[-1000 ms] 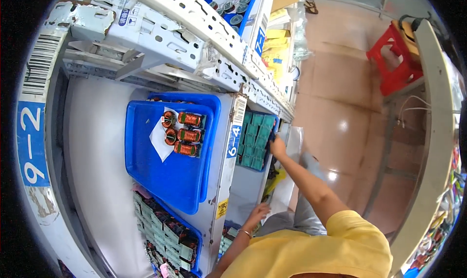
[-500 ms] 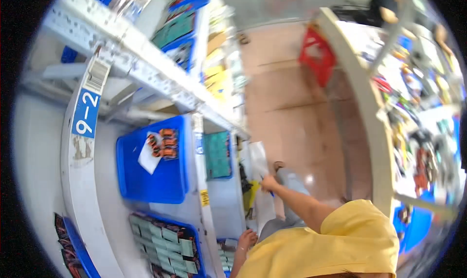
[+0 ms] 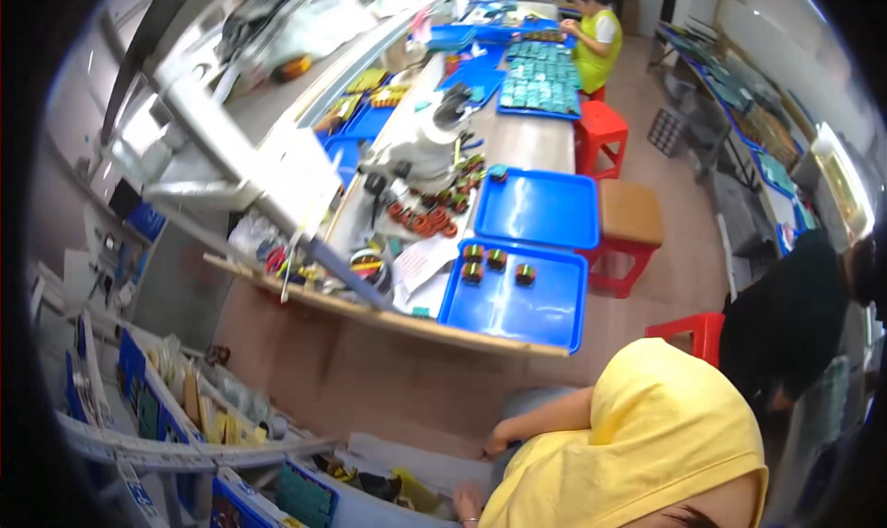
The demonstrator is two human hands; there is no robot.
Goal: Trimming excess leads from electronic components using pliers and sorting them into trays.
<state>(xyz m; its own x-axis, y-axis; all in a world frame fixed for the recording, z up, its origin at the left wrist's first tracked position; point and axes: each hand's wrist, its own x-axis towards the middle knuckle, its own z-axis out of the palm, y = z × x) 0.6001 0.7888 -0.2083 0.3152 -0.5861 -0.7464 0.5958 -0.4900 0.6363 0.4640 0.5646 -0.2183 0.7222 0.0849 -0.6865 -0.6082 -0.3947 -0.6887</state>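
My right hand (image 3: pixel 500 437), at the end of a bent arm in a yellow sleeve, is closed around a slim, dark pen-like thing. It is small and mostly hidden by the fingers. Lower down, my left hand (image 3: pixel 467 501), with a thin band at the wrist, lies at the edge of the shelf unit; its fingers look stretched out and hold nothing I can see. A white sheet (image 3: pixel 416 459) lies beside both hands. Next to my left hand are a yellow piece (image 3: pixel 418 493) and dark items on the shelf.
A workbench (image 3: pixel 504 343) ahead carries blue trays (image 3: pixel 517 297), some with copper-wound parts. Red stools (image 3: pixel 601 133) stand along its right side. A person in a yellow-green vest (image 3: pixel 599 52) sits at the far end; another in black (image 3: pixel 785 315) is at right. Shelves with blue bins (image 3: pixel 305 496) are lower left.
My view has swung from the shelf aisle toward the workbench, so shelves now sit lower left. Both hands remain low by the shelf and white sheet, the right one still closed.
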